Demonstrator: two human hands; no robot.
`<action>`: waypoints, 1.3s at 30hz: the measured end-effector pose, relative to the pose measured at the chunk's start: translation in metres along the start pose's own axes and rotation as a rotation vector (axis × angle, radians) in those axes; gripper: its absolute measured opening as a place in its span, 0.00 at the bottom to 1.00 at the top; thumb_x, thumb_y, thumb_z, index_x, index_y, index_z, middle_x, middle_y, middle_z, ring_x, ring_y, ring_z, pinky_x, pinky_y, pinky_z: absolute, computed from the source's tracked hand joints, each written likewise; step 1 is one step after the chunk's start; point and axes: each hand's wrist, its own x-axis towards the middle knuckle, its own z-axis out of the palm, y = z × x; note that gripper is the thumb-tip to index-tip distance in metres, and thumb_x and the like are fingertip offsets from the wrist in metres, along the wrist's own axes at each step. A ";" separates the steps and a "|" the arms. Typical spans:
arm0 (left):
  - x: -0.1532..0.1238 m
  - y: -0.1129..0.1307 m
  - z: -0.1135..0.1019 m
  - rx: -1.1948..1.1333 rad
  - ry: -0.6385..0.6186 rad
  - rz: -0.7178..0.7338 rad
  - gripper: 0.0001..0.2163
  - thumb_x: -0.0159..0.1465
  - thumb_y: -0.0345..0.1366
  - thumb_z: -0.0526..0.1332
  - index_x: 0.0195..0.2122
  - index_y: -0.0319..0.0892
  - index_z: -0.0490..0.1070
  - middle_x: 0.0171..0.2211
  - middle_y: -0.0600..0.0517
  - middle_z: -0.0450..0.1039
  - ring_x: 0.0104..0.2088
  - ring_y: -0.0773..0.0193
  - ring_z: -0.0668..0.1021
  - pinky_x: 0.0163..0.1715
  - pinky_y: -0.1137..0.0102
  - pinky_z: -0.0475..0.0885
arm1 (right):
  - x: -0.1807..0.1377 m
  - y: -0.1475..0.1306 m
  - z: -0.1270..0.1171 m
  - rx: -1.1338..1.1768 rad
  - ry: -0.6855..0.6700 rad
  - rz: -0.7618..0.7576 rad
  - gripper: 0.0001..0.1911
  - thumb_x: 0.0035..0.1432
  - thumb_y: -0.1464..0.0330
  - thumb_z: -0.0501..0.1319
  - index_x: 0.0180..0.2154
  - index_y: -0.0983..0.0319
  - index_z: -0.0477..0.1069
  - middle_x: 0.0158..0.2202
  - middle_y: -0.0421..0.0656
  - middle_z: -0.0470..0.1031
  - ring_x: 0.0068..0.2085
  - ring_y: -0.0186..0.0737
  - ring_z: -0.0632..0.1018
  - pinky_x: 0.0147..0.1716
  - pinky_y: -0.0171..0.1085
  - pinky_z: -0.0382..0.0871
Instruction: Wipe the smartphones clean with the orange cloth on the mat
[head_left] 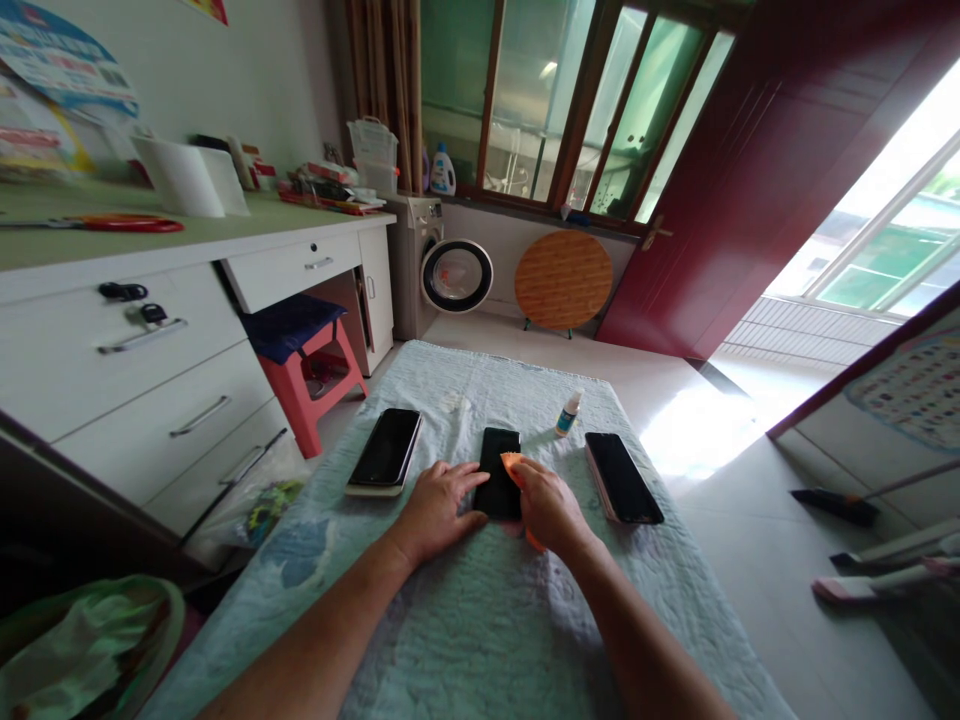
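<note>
A: Where is the middle phone [493, 495] lying, and what are the hands doing there?

B: It's lying face up on the quilted cover [450, 620], between the two hands. The left hand [442, 503] is resting at the phone's left edge, fingers loosely spreading and touching it without clenching. The right hand [551, 505] is pinching an orange cloth [512, 463] over the phone's upper right part.

A: That's looking like wiping. How would you be doing it well?

B: I'd be flattening the cloth under my fingertips rather than rubbing with a bunched corner, and working in even, overlapping strokes from the phone's top edge to its bottom edge. I'd be bracing only its sides, so the steadying fingers aren't printing the glass, and pressing lightly so it isn't sliding on that soft quilting.

A: And how is the phone itself looking?

B: Its screen is showing black, with no lit display that I'm seeing. The right hand and the cloth are covering part of its right side, and any smudges are too small to tell. Beyond it, to the right, a small spray bottle [568, 414] is standing upright.
</note>
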 end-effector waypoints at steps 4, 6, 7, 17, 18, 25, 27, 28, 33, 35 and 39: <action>0.000 0.000 0.000 0.007 -0.009 -0.005 0.25 0.59 0.48 0.64 0.57 0.49 0.69 0.59 0.48 0.67 0.52 0.50 0.71 0.53 0.57 0.64 | 0.001 0.003 0.002 -0.001 0.004 0.016 0.22 0.53 0.79 0.49 0.46 0.59 0.71 0.50 0.44 0.73 0.49 0.38 0.74 0.49 0.31 0.62; 0.000 -0.001 0.000 0.006 -0.011 -0.006 0.25 0.59 0.48 0.64 0.57 0.49 0.69 0.59 0.48 0.67 0.52 0.50 0.70 0.54 0.57 0.64 | 0.002 0.004 0.003 0.007 0.007 0.015 0.22 0.52 0.79 0.49 0.46 0.59 0.70 0.49 0.44 0.74 0.49 0.38 0.74 0.49 0.31 0.62; 0.000 -0.001 0.001 0.005 -0.009 -0.005 0.25 0.59 0.47 0.64 0.57 0.49 0.69 0.59 0.48 0.67 0.52 0.50 0.70 0.54 0.57 0.64 | 0.002 0.004 0.003 0.006 0.009 0.015 0.22 0.52 0.79 0.49 0.46 0.59 0.70 0.49 0.44 0.74 0.49 0.38 0.74 0.49 0.31 0.62; 0.000 -0.001 0.001 -0.006 0.007 0.000 0.25 0.59 0.50 0.63 0.56 0.49 0.69 0.59 0.48 0.68 0.52 0.50 0.71 0.53 0.57 0.64 | 0.001 0.007 0.005 0.015 0.033 -0.033 0.22 0.53 0.79 0.49 0.46 0.59 0.71 0.51 0.44 0.73 0.50 0.38 0.73 0.49 0.31 0.62; 0.000 -0.001 0.001 -0.008 0.008 -0.002 0.25 0.59 0.50 0.63 0.56 0.49 0.69 0.59 0.48 0.68 0.52 0.50 0.71 0.53 0.57 0.64 | 0.001 0.007 0.004 0.020 0.037 -0.040 0.22 0.53 0.79 0.49 0.46 0.59 0.72 0.51 0.44 0.73 0.50 0.38 0.73 0.49 0.31 0.62; 0.000 0.000 -0.001 -0.005 -0.008 -0.005 0.26 0.59 0.51 0.63 0.57 0.49 0.69 0.59 0.48 0.67 0.53 0.50 0.70 0.54 0.57 0.64 | -0.002 0.000 0.000 -0.021 0.026 -0.024 0.21 0.53 0.78 0.49 0.44 0.59 0.73 0.49 0.43 0.74 0.49 0.38 0.74 0.46 0.31 0.63; 0.000 0.001 -0.001 -0.009 -0.009 -0.005 0.26 0.59 0.52 0.63 0.56 0.49 0.69 0.59 0.48 0.67 0.53 0.50 0.70 0.53 0.57 0.64 | -0.003 -0.002 -0.001 -0.049 0.016 -0.012 0.18 0.55 0.77 0.49 0.42 0.58 0.73 0.47 0.43 0.75 0.46 0.38 0.75 0.44 0.31 0.63; 0.000 0.001 -0.001 -0.011 -0.007 -0.003 0.26 0.59 0.52 0.63 0.56 0.49 0.69 0.59 0.48 0.67 0.53 0.50 0.70 0.53 0.58 0.64 | -0.003 -0.003 -0.001 -0.064 0.008 -0.002 0.17 0.57 0.76 0.49 0.41 0.59 0.73 0.46 0.43 0.76 0.45 0.38 0.75 0.42 0.31 0.63; 0.000 -0.001 0.000 -0.014 0.001 -0.001 0.27 0.58 0.52 0.64 0.57 0.48 0.69 0.59 0.48 0.67 0.53 0.50 0.70 0.54 0.57 0.64 | -0.003 -0.004 -0.002 -0.124 -0.004 0.074 0.16 0.61 0.74 0.49 0.41 0.57 0.74 0.41 0.43 0.77 0.40 0.38 0.76 0.36 0.33 0.61; 0.001 -0.002 0.002 -0.012 0.001 -0.003 0.27 0.58 0.52 0.64 0.57 0.48 0.69 0.59 0.48 0.67 0.53 0.50 0.70 0.54 0.57 0.63 | -0.003 -0.004 -0.002 -0.129 0.005 0.082 0.16 0.62 0.72 0.49 0.41 0.56 0.74 0.39 0.43 0.77 0.38 0.37 0.76 0.35 0.33 0.60; 0.001 -0.003 0.003 -0.007 0.000 -0.006 0.26 0.58 0.51 0.64 0.57 0.48 0.69 0.59 0.48 0.67 0.53 0.49 0.70 0.54 0.57 0.63 | -0.004 -0.004 0.000 -0.133 0.024 0.071 0.16 0.63 0.71 0.48 0.40 0.57 0.74 0.39 0.43 0.76 0.39 0.37 0.76 0.36 0.32 0.60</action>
